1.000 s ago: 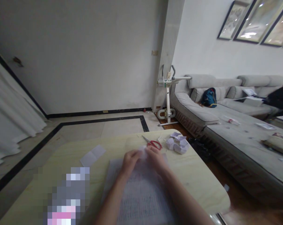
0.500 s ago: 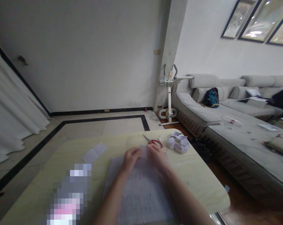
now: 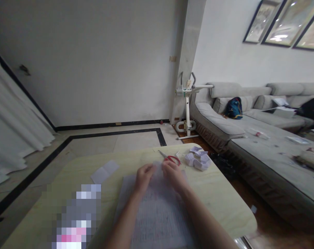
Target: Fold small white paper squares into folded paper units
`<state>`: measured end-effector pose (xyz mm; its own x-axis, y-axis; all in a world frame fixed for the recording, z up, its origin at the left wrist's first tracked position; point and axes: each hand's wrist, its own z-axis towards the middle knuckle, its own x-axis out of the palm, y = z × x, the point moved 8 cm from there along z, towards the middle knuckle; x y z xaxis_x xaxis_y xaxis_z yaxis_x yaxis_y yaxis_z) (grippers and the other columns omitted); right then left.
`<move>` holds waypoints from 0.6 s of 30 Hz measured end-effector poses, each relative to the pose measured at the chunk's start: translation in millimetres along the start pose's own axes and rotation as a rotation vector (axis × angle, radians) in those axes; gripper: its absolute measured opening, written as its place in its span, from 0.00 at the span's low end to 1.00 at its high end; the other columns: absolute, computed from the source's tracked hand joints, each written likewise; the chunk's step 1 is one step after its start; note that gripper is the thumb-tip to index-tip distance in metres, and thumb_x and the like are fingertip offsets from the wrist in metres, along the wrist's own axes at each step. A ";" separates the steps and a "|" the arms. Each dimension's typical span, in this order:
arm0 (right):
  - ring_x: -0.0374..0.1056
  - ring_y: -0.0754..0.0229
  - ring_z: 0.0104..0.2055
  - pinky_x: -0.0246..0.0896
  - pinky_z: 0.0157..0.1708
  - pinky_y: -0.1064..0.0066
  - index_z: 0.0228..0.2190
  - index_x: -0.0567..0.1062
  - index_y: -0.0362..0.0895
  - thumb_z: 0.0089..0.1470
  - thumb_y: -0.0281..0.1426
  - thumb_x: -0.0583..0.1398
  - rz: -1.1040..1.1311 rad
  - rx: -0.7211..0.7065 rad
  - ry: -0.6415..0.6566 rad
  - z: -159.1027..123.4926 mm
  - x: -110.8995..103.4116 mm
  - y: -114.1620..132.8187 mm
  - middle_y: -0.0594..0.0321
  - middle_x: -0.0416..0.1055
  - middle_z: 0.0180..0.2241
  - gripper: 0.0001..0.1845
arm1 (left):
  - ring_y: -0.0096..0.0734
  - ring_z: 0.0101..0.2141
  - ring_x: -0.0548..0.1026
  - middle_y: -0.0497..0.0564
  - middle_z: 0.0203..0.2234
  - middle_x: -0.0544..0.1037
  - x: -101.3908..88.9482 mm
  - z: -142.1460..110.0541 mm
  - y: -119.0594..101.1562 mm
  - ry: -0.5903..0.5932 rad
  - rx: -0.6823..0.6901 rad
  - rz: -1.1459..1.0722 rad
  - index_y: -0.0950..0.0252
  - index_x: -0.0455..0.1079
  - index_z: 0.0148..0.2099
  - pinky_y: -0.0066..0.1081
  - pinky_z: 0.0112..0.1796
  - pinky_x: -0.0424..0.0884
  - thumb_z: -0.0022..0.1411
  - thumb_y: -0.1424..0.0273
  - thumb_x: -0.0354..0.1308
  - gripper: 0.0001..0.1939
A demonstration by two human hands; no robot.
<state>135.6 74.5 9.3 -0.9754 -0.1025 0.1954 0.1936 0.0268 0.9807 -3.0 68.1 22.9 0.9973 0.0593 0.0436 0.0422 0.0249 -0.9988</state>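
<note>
Between my two hands is a small piece of white paper (image 3: pixel 158 166), gripped at its left side by my left hand (image 3: pixel 144 175) and at its right side by my right hand (image 3: pixel 173 173). Both sets of fingers are closed on it, though slightly blurred. Beneath my forearms lies a large printed sheet (image 3: pixel 159 216) on the pale wooden table (image 3: pixel 219 204). Red-handled scissors (image 3: pixel 172 159) rest just beyond my right hand. Several folded paper pieces (image 3: pixel 198 159) sit to the right of the scissors. A creased slip of paper (image 3: pixel 105 172) lies off to the left.
A pixelated patch hides something at the table's left front. Past the table's right edge stands a long grey sofa (image 3: pixel 266 152) with a blue backpack (image 3: pixel 234 108) on it. A white exercise machine (image 3: pixel 188 110) is near the wall corner.
Both hands have shifted very slightly left with the small paper between them. The camera view has moved a little; the scissors and other papers stay in place.
</note>
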 end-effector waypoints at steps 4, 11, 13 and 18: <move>0.52 0.66 0.19 0.44 0.19 0.72 0.25 0.69 0.46 0.46 0.40 0.62 -0.044 0.020 0.000 -0.3 1.0 -1.8 0.69 0.58 0.18 0.11 | 0.21 0.17 0.61 0.43 0.15 0.65 -3.0 2.3 3.6 -0.026 -0.012 0.012 0.68 0.72 0.27 0.22 0.18 0.56 0.46 0.57 0.63 0.17; 0.54 0.65 0.20 0.47 0.21 0.72 0.21 0.65 0.45 0.47 0.39 0.61 -0.112 -0.077 -0.028 1.2 -2.6 4.2 0.68 0.60 0.19 0.13 | 0.23 0.18 0.64 0.44 0.16 0.67 0.3 2.0 8.2 -0.019 -0.004 0.032 0.68 0.71 0.27 0.22 0.19 0.57 0.46 0.55 0.63 0.18; 0.55 0.65 0.20 0.48 0.21 0.72 0.22 0.66 0.45 0.47 0.40 0.61 -0.121 -0.097 -0.032 2.3 -2.8 4.2 0.68 0.61 0.19 0.13 | 0.23 0.18 0.64 0.44 0.16 0.67 0.6 1.8 8.7 -0.019 -0.009 0.019 0.68 0.71 0.27 0.22 0.19 0.58 0.46 0.55 0.63 0.19; 0.58 0.63 0.23 0.51 0.23 0.71 0.23 0.69 0.45 0.48 0.42 0.60 -0.185 -0.135 -0.072 4.7 -4.6 4.5 0.66 0.62 0.22 0.14 | 0.22 0.17 0.63 0.44 0.16 0.67 0.0 2.0 8.9 -0.017 -0.010 0.023 0.67 0.72 0.27 0.22 0.19 0.58 0.46 0.57 0.63 0.17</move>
<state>140.4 79.7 12.8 -0.9996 -0.0224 0.0158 0.0183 -0.1193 0.9927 -2.8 70.3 14.1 0.9968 0.0766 0.0207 0.0197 0.0135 -0.9997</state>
